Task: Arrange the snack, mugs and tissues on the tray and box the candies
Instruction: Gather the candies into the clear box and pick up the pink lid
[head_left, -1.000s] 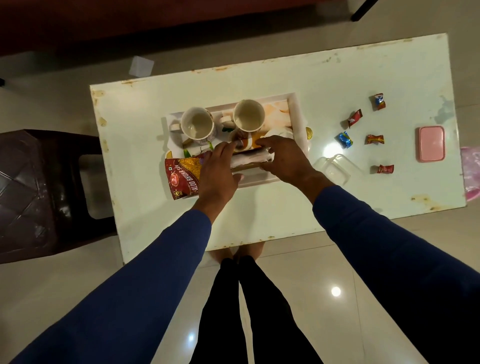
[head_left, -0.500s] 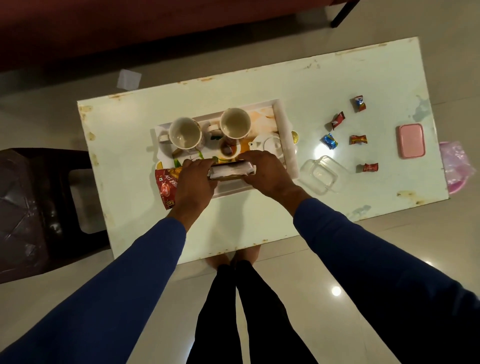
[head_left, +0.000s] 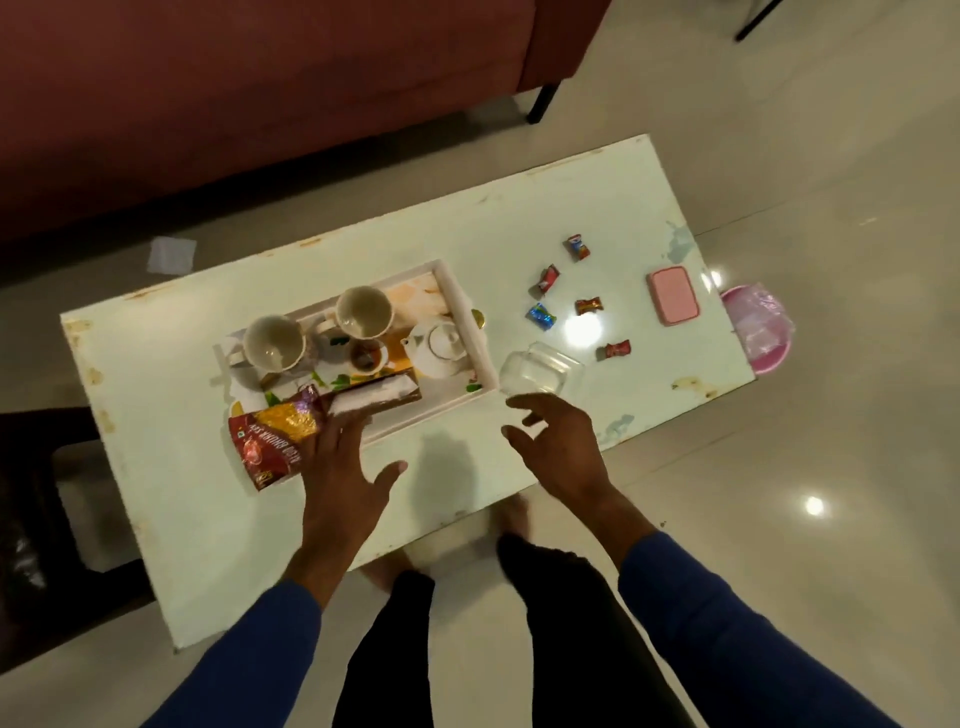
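Observation:
A white tray (head_left: 451, 291) on the table holds two white mugs (head_left: 274, 345) (head_left: 363, 313) and a tissue pack (head_left: 375, 400) at its near edge. A red and yellow snack packet (head_left: 274, 440) overhangs the tray's near left corner. My left hand (head_left: 340, 473) is open, its fingertips touching the snack packet and the tissue pack's left end. My right hand (head_left: 557, 448) hovers open and empty just in front of the clear box (head_left: 540, 374). Several wrapped candies (head_left: 588, 306) lie loose to the right, with the pink lid (head_left: 672, 295) beyond them.
The tray's printed surface shows a teapot (head_left: 439, 346) and tea cup (head_left: 368, 357). A red sofa (head_left: 260, 93) stands beyond the white table (head_left: 171, 395). A dark stool (head_left: 31, 519) is at the left, a pink bin (head_left: 759, 327) off the right end.
Both hands have let go of the tissue pack, which now lies on the tray. My right hand has pulled back toward the clear box and opened. My head view has shifted.

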